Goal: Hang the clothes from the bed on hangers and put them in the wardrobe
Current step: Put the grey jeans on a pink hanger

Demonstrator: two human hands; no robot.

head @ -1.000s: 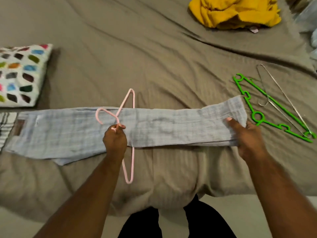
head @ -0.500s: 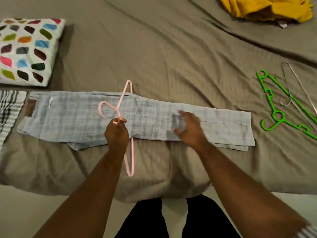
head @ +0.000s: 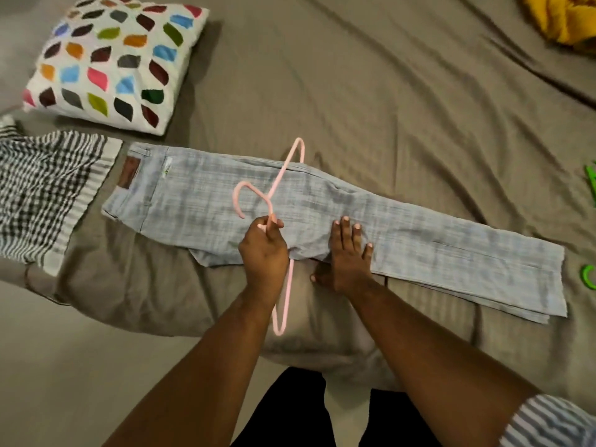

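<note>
Hanger over trousers, we're mid-setup.
Our left hand [head: 263,253] pinches the pink hanger [head: 280,201] neck; right hand [head: 346,254], fingers spread wide, presses the trousers [head: 435,250] onto the bed [head: 354,108].

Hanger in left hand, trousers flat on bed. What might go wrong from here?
The left hand pinches the pink hanger only at its neck, so it may twist while threading.
The trousers lie at the edge of the bed under a flat right hand; pulling could drag them off.
Hem layers sit uneven and may separate.
</note>
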